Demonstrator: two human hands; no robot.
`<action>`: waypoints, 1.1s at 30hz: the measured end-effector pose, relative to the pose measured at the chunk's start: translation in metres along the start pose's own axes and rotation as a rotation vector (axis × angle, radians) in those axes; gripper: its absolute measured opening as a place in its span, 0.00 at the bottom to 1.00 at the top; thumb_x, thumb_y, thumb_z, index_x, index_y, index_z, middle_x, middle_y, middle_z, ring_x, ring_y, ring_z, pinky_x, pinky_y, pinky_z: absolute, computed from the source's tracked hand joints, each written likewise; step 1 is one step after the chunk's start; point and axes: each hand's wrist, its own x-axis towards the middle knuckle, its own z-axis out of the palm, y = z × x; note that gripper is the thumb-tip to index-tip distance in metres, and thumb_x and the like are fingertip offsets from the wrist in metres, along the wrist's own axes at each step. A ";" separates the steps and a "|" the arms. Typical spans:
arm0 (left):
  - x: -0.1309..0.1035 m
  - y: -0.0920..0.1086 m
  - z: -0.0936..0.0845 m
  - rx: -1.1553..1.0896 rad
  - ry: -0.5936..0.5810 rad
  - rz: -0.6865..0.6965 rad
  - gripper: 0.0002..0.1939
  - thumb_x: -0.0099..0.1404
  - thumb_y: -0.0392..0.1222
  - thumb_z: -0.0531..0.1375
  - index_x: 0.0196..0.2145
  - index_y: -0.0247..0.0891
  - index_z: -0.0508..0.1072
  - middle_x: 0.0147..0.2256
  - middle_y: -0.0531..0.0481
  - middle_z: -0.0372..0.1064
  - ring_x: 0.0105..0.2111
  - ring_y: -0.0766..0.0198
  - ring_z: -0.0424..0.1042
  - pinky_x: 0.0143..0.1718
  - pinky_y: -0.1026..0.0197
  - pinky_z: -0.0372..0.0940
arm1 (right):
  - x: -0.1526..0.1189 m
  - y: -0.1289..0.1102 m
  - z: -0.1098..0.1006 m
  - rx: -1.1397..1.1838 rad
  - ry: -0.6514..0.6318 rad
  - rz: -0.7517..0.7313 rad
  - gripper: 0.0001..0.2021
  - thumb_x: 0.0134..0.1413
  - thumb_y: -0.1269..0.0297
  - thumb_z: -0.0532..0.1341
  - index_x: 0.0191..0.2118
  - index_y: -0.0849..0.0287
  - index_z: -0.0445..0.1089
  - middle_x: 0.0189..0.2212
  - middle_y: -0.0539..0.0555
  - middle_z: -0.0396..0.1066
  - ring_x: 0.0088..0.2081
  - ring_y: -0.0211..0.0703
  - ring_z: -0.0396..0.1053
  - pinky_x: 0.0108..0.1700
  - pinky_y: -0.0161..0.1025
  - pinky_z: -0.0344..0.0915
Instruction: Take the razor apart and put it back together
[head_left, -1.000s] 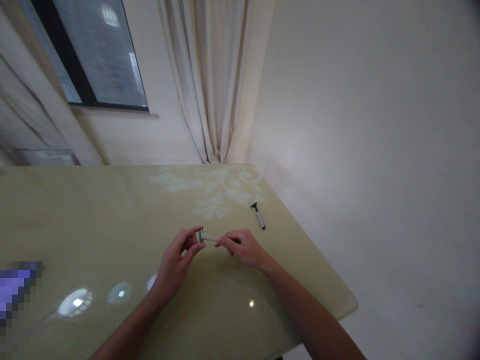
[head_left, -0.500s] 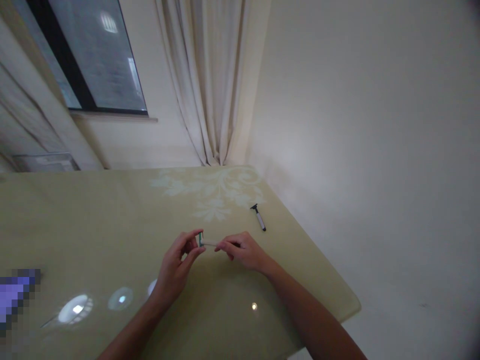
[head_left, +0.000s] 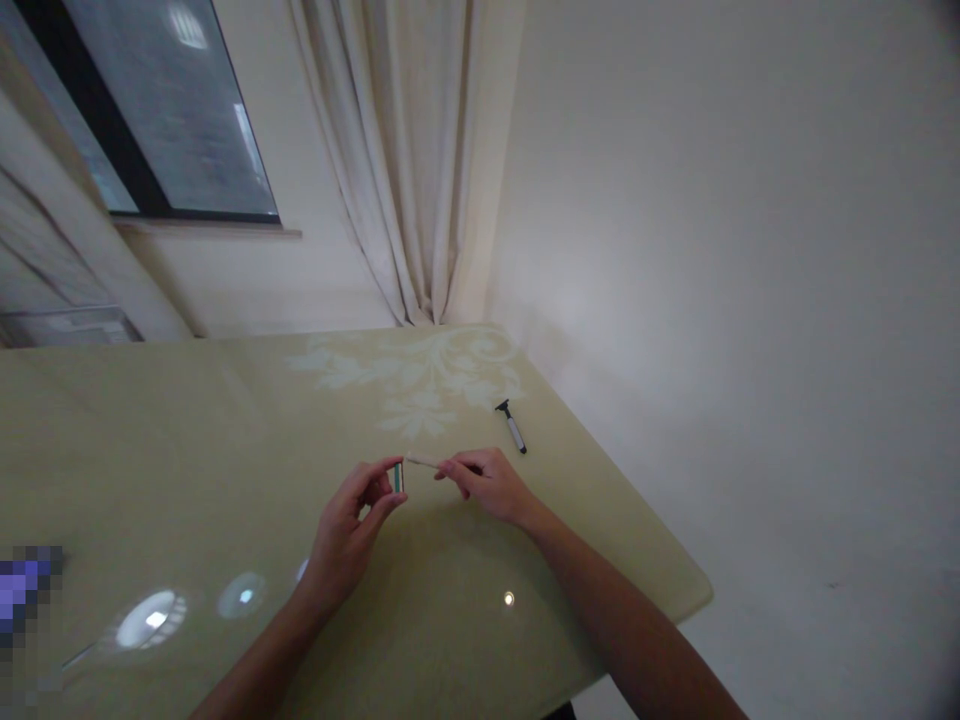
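Between the thumb and fingers of my left hand [head_left: 358,510] is a small flat box [head_left: 399,478], green and white with a dark edge, held upright. My right hand [head_left: 487,482] pinches a thin pale stick [head_left: 424,460] that points left. The stick's far end is close to the box's upper right edge; whether they touch is too small to tell. Beyond my right hand, a razor [head_left: 514,428] with a black head and grey handle lies on the table.
The glossy table [head_left: 187,430] has a white floral pattern and light reflections. A pixelated purple object [head_left: 26,590] is at the left edge. Curtains [head_left: 409,150] and a window [head_left: 172,110] are behind, and a wall [head_left: 712,250] borders the table's right side.
The stick has gone from the middle of the box's side to near its top edge, as my right hand rose slightly. The whole view has shifted a little.
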 end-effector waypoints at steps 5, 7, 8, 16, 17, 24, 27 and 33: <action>-0.001 -0.001 0.000 -0.011 0.000 -0.010 0.17 0.68 0.47 0.64 0.53 0.42 0.77 0.31 0.55 0.66 0.30 0.65 0.69 0.35 0.63 0.65 | -0.001 -0.001 0.002 0.004 -0.062 -0.039 0.26 0.70 0.44 0.57 0.41 0.62 0.84 0.20 0.48 0.68 0.23 0.34 0.60 0.28 0.33 0.53; -0.001 -0.001 0.000 -0.008 -0.002 -0.013 0.17 0.68 0.47 0.64 0.53 0.42 0.77 0.31 0.55 0.66 0.30 0.65 0.68 0.34 0.63 0.65 | -0.001 -0.001 0.002 -0.024 -0.025 -0.024 0.26 0.70 0.44 0.57 0.40 0.62 0.84 0.20 0.48 0.67 0.22 0.34 0.59 0.28 0.33 0.53; -0.002 -0.001 0.000 -0.006 -0.005 -0.013 0.17 0.68 0.47 0.64 0.52 0.42 0.77 0.31 0.55 0.66 0.30 0.65 0.68 0.34 0.63 0.65 | 0.000 -0.001 0.002 -0.028 -0.006 -0.018 0.26 0.70 0.44 0.57 0.40 0.62 0.84 0.20 0.48 0.67 0.22 0.34 0.59 0.28 0.33 0.53; -0.002 -0.001 0.000 -0.033 -0.001 -0.017 0.17 0.69 0.47 0.64 0.54 0.42 0.76 0.31 0.55 0.65 0.31 0.65 0.68 0.35 0.63 0.65 | 0.000 -0.002 0.000 -0.037 -0.027 -0.025 0.25 0.69 0.44 0.58 0.39 0.62 0.84 0.20 0.48 0.67 0.23 0.35 0.60 0.28 0.33 0.53; -0.002 -0.001 0.000 -0.036 0.001 -0.018 0.17 0.69 0.47 0.64 0.54 0.42 0.76 0.31 0.55 0.65 0.31 0.65 0.68 0.35 0.63 0.65 | 0.000 -0.002 0.000 -0.049 -0.002 -0.019 0.26 0.69 0.45 0.58 0.39 0.62 0.84 0.20 0.48 0.67 0.23 0.35 0.60 0.28 0.33 0.53; -0.002 -0.001 0.001 -0.042 -0.013 -0.029 0.17 0.69 0.47 0.64 0.54 0.42 0.76 0.32 0.55 0.65 0.31 0.65 0.69 0.36 0.62 0.65 | 0.000 -0.004 0.001 -0.014 -0.063 -0.044 0.25 0.69 0.46 0.58 0.39 0.62 0.84 0.20 0.48 0.67 0.22 0.34 0.60 0.27 0.33 0.53; -0.002 -0.002 0.000 -0.029 -0.005 -0.021 0.16 0.69 0.47 0.64 0.53 0.43 0.77 0.32 0.55 0.65 0.32 0.65 0.69 0.36 0.63 0.64 | 0.000 -0.003 0.000 -0.044 0.022 -0.020 0.25 0.69 0.46 0.58 0.39 0.62 0.84 0.20 0.48 0.66 0.22 0.34 0.60 0.28 0.33 0.53; -0.001 -0.004 -0.001 -0.030 -0.006 -0.016 0.18 0.69 0.46 0.64 0.54 0.43 0.76 0.31 0.56 0.65 0.31 0.66 0.69 0.35 0.63 0.65 | -0.001 -0.005 0.002 0.010 -0.098 -0.041 0.24 0.69 0.46 0.60 0.40 0.62 0.84 0.20 0.48 0.67 0.23 0.34 0.59 0.27 0.33 0.53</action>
